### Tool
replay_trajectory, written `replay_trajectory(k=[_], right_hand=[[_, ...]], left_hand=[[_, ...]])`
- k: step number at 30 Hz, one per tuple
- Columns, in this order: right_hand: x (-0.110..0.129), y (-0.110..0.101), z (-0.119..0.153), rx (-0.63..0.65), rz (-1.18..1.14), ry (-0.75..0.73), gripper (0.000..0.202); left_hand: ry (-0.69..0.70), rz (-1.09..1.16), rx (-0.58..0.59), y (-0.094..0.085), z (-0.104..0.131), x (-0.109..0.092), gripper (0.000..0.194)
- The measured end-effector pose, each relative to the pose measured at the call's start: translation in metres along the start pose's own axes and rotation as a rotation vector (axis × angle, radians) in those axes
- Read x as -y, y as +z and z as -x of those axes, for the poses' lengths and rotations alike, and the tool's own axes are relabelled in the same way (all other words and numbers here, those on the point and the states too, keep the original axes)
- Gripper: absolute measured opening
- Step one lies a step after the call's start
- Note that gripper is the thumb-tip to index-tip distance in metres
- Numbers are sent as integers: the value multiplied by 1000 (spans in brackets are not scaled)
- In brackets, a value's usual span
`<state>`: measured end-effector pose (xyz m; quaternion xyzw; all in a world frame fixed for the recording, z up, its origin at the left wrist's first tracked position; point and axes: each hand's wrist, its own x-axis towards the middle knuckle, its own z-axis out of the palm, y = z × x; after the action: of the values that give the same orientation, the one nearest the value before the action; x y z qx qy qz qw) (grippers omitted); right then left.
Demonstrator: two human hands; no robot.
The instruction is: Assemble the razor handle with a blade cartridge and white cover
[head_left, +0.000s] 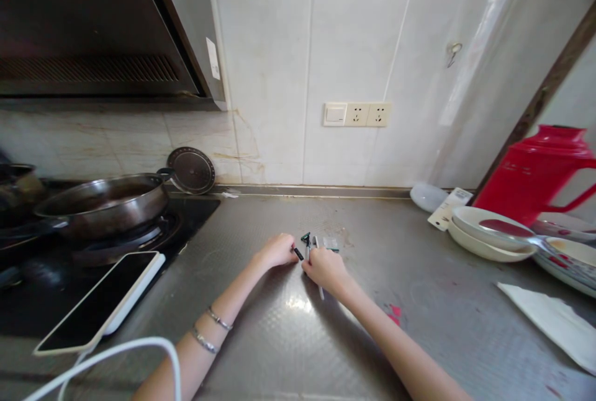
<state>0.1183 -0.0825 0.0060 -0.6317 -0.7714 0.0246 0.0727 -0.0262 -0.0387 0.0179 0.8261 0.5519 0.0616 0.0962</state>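
White cable (149, 341) nearest camera, lower left, by phone (100, 301) lying partly over stove edge. Left hand (278, 250) pinching small black piece (298, 254). Right hand (326, 265) clenched round slim razor-like tool (306, 241), dark head up, over middle of metal counter (279, 351). White stick (321, 293) pokes out below right hand; exact hold unclear. Clear packet (331, 244) just beyond right hand. Pan (109, 202) on stove, red jug (535, 174) far right, behind bowls.

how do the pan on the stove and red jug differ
The pan is silvery metal; the jug is bright red. The pan is wide and low; the jug is taller, with a narrowed neck. The pan is on the stove, the jug behind the bowls. Both have handles.
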Motion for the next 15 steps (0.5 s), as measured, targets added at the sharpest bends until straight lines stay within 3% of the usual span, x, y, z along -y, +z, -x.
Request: replay_trajectory(k=[8,15], right_hand=[[-5,-9,0,-20,-28,11,33],[-43,-24,-11,-124,-77,180,33]], left_hand=[[17,1,-22,5,-1,-1,29],[-4,-36,3,8,-3,0,35]])
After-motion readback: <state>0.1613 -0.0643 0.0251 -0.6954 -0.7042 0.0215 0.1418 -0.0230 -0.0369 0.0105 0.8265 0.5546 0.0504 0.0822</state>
